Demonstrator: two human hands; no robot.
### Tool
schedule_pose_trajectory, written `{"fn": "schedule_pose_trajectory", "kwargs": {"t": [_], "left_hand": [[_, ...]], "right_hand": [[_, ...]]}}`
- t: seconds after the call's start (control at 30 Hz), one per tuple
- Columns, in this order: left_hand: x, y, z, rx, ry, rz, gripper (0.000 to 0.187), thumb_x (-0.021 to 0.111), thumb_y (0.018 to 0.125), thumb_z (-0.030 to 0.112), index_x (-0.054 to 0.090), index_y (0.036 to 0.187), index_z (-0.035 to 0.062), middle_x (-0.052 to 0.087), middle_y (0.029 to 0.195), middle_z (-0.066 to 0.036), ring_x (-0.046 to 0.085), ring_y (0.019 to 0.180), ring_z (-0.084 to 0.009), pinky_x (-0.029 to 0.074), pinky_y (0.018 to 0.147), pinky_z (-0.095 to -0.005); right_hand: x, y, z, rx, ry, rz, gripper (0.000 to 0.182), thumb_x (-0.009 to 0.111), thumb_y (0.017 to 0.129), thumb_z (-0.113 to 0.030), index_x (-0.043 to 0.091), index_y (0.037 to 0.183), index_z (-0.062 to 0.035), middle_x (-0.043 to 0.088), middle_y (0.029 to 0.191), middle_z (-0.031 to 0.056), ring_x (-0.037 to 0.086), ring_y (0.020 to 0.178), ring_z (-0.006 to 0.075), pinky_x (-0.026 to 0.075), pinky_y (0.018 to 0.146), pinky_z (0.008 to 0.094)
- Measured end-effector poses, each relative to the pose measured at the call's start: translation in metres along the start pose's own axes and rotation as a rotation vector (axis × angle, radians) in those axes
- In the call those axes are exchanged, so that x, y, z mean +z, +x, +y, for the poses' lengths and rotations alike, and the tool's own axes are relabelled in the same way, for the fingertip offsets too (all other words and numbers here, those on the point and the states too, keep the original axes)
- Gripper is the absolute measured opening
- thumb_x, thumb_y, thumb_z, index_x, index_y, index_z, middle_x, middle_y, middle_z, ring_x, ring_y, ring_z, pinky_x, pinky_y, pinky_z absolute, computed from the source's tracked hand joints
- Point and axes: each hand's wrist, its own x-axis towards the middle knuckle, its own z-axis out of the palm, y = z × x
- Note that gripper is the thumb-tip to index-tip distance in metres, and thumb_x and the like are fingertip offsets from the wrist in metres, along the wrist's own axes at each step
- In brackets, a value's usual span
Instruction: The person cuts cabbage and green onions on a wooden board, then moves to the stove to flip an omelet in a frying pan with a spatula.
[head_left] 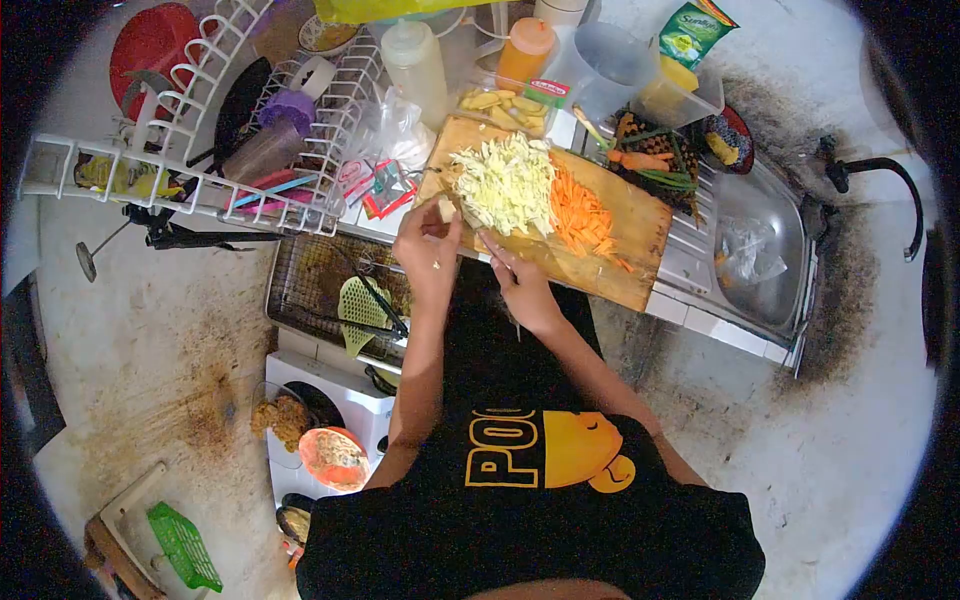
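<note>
My left hand (430, 245) is at the near left edge of a wooden cutting board (615, 275), fingers closed on a small pale piece (446, 210) of food, whose kind I cannot tell. In my right hand (525, 292) is a knife (489, 240), its blade angled toward my left hand. On the board lies a heap of shredded cabbage (505, 180), with a pile of carrot strips (580, 215) touching its right side.
Behind the board stand a tray of yellow pieces (500, 108), an orange-filled bottle (527, 55) and a clear bottle (414, 70). A white dish rack (330, 110) is at left, a steel sink (765, 250) at right. Whole carrots (640, 160) lie beyond the board.
</note>
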Motion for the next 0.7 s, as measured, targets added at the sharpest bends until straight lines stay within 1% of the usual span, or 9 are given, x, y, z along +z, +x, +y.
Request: {"fn": "schedule_pose_trajectory", "kwargs": {"t": [0.03, 0.1, 0.23, 0.3, 0.43, 0.5, 0.6, 0.63, 0.7], "left_hand": [[0.000, 0.002, -0.002, -0.001, 0.003, -0.001, 0.030, 0.074, 0.079, 0.001, 0.068, 0.108, -0.0037, 0.068, 0.088, -0.012, 0.064, 0.071, -0.0180, 0.052, 0.068, -0.0305], [-0.001, 0.004, -0.009, -0.185, -0.361, -0.027, 0.029, 0.073, 0.081, 0.001, 0.069, 0.109, -0.0044, 0.070, 0.088, -0.008, 0.063, 0.071, -0.0120, 0.052, 0.066, -0.0271], [-0.013, 0.000, -0.026, -0.275, -0.412, -0.075, 0.028, 0.072, 0.083, 0.001, 0.068, 0.110, -0.0059, 0.070, 0.090, -0.006, 0.061, 0.075, -0.0077, 0.051, 0.066, -0.0232], [-0.017, -0.001, -0.024, -0.391, -0.420, -0.084, 0.029, 0.073, 0.082, 0.000, 0.069, 0.109, -0.0059, 0.070, 0.087, -0.005, 0.061, 0.073, -0.0076, 0.049, 0.067, -0.0211], [-0.013, 0.000, -0.022, -0.395, -0.421, -0.043, 0.027, 0.076, 0.080, 0.000, 0.070, 0.105, -0.0069, 0.070, 0.085, -0.006, 0.061, 0.072, -0.0078, 0.049, 0.066, -0.0205], [-0.014, 0.002, -0.021, -0.440, -0.511, -0.092, 0.027, 0.079, 0.077, 0.001, 0.071, 0.102, -0.0084, 0.070, 0.082, -0.007, 0.060, 0.069, -0.0081, 0.048, 0.065, -0.0204], [-0.016, 0.005, -0.020, -0.464, -0.517, -0.099, 0.026, 0.079, 0.076, 0.000, 0.071, 0.099, -0.0097, 0.070, 0.082, -0.008, 0.061, 0.067, -0.0089, 0.049, 0.065, -0.0209], [-0.018, 0.007, -0.020, -0.465, -0.516, -0.102, 0.026, 0.079, 0.076, 0.000, 0.071, 0.099, -0.0097, 0.070, 0.082, -0.008, 0.061, 0.067, -0.0089, 0.049, 0.065, -0.0209], [-0.021, 0.015, -0.017, -0.419, -0.349, -0.180, 0.027, 0.079, 0.076, 0.001, 0.071, 0.099, -0.0098, 0.071, 0.082, -0.009, 0.061, 0.066, -0.0096, 0.049, 0.065, -0.0213]], "right_hand": [[-0.001, 0.000, -0.002, 0.002, 0.002, -0.001, 0.044, 0.050, 0.099, -0.011, 0.050, 0.141, -0.0231, 0.060, 0.124, 0.0237, 0.057, 0.118, 0.0386, 0.044, 0.101, 0.0398], [-0.004, -0.001, -0.007, 0.080, -0.003, -0.025, 0.043, 0.050, 0.100, -0.014, 0.050, 0.141, -0.0259, 0.061, 0.123, 0.0227, 0.058, 0.116, 0.0391, 0.044, 0.100, 0.0410], [-0.010, -0.003, -0.017, 0.125, -0.113, -0.049, 0.041, 0.049, 0.100, -0.018, 0.051, 0.140, -0.0298, 0.062, 0.121, 0.0221, 0.058, 0.113, 0.0406, 0.046, 0.098, 0.0440], [-0.013, -0.006, -0.021, 0.200, -0.229, -0.079, 0.041, 0.049, 0.099, -0.020, 0.051, 0.138, -0.0331, 0.063, 0.117, 0.0221, 0.060, 0.107, 0.0425, 0.048, 0.094, 0.0472], [-0.018, -0.010, -0.025, 0.201, -0.253, -0.112, 0.042, 0.051, 0.098, -0.019, 0.052, 0.138, -0.0325, 0.064, 0.115, 0.0219, 0.061, 0.103, 0.0424, 0.050, 0.091, 0.0475], [-0.022, -0.013, -0.031, 0.098, -0.218, -0.025, 0.042, 0.051, 0.097, -0.018, 0.053, 0.137, -0.0328, 0.065, 0.114, 0.0204, 0.063, 0.100, 0.0410, 0.051, 0.089, 0.0471], [-0.019, -0.009, -0.035, -0.025, -0.281, 0.032, 0.043, 0.051, 0.097, -0.016, 0.054, 0.137, -0.0328, 0.065, 0.115, 0.0185, 0.064, 0.099, 0.0386, 0.053, 0.087, 0.0464], [-0.018, -0.006, -0.037, -0.022, -0.281, 0.033, 0.043, 0.051, 0.097, -0.016, 0.054, 0.137, -0.0328, 0.065, 0.115, 0.0185, 0.064, 0.099, 0.0386, 0.053, 0.087, 0.0464], [-0.019, 0.001, -0.042, 0.016, -0.369, -0.043, 0.044, 0.051, 0.096, -0.015, 0.054, 0.136, -0.0322, 0.066, 0.115, 0.0172, 0.065, 0.098, 0.0372, 0.053, 0.088, 0.0457]]}}
